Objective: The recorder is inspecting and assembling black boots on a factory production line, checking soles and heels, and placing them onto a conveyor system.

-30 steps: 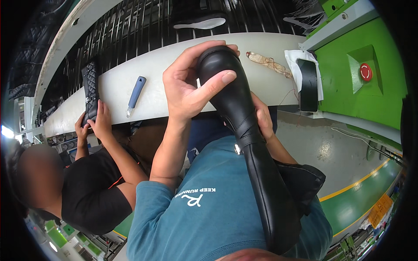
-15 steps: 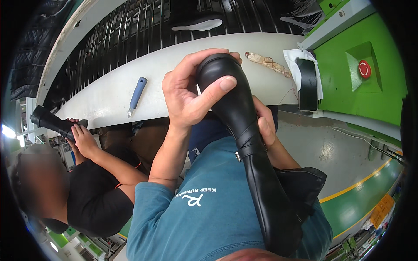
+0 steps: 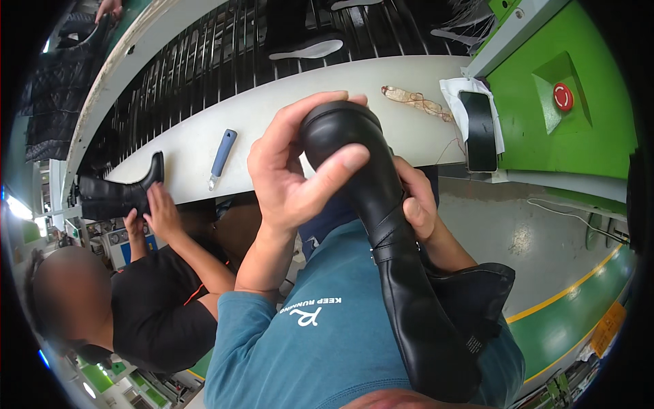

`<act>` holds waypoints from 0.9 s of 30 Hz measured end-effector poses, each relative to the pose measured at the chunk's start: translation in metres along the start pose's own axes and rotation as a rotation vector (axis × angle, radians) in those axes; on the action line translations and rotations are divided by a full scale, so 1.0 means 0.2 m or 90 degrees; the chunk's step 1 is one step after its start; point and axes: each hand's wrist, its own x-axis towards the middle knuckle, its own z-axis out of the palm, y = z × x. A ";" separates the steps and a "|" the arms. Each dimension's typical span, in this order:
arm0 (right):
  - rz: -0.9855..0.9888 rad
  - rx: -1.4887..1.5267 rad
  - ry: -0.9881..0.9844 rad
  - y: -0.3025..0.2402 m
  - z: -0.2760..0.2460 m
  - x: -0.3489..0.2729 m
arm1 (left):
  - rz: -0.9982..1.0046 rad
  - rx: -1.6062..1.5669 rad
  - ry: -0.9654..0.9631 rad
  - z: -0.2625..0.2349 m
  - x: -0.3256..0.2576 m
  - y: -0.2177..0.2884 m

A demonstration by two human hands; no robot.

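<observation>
A tall black leather boot [image 3: 402, 286] with an ankle strap and small buckle lies lengthwise against my chest, toe away from me. My left hand [image 3: 293, 163] wraps round the toe end, its thumb across the upper and its fingers over the sole edge. At the ankle my right hand [image 3: 417, 201] grips the far side of the boot, partly hidden behind it. The open top of the shaft flops to the right, near my right arm. Beyond the toe lies the white worktop [image 3: 266, 102], and a blue-handled trimming knife [image 3: 223, 158] rests on it.
A thread-wrapped bundle [image 3: 417, 102] and a phone [image 3: 479, 129] on white paper lie to the right. Beside them stands a green machine with a red button [image 3: 563, 97]. Rollers carry dark shoes [image 3: 308, 48] behind. At left a co-worker [image 3: 163, 300] handles another black boot [image 3: 122, 194].
The boot in my hands has turned slightly, and its toe has come a little nearer to me. At left, the co-worker's boot has swung round, its sole now upright over the worktop.
</observation>
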 end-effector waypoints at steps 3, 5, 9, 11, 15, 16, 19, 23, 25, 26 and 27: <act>-0.023 -0.034 -0.014 0.00 -0.01 0.03 | -0.008 0.058 -0.004 -0.02 0.00 0.05; -0.043 -0.056 -0.011 0.02 -0.01 0.02 | 0.012 0.070 -0.003 -0.03 -0.01 0.04; -0.054 -0.075 0.024 -0.01 0.01 0.02 | 0.005 0.040 0.000 -0.06 0.00 0.08; -0.029 -0.022 0.126 0.06 0.00 -0.04 | 0.016 0.032 0.027 -0.07 -0.01 0.10; 0.008 0.075 0.275 0.31 -0.03 -0.12 | 0.073 -0.016 0.092 -0.07 -0.01 0.10; 0.024 0.165 0.321 0.36 -0.01 -0.13 | 0.077 -0.031 0.104 -0.07 -0.01 0.09; -0.189 -0.262 0.281 0.27 0.00 -0.08 | 0.070 -0.073 0.103 -0.07 -0.06 0.03; -0.376 -0.458 0.212 0.08 -0.09 0.00 | 0.002 -0.135 0.044 -0.11 -0.09 0.06; -0.403 -0.498 0.173 -0.02 -0.14 0.01 | -0.107 -0.147 0.009 -0.13 -0.08 0.15; -0.410 -0.497 0.148 -0.05 -0.15 0.02 | -0.128 -0.108 0.012 -0.14 -0.10 0.16; -0.412 -0.502 0.136 -0.06 -0.15 0.02 | -0.126 -0.082 -0.002 -0.15 -0.11 0.17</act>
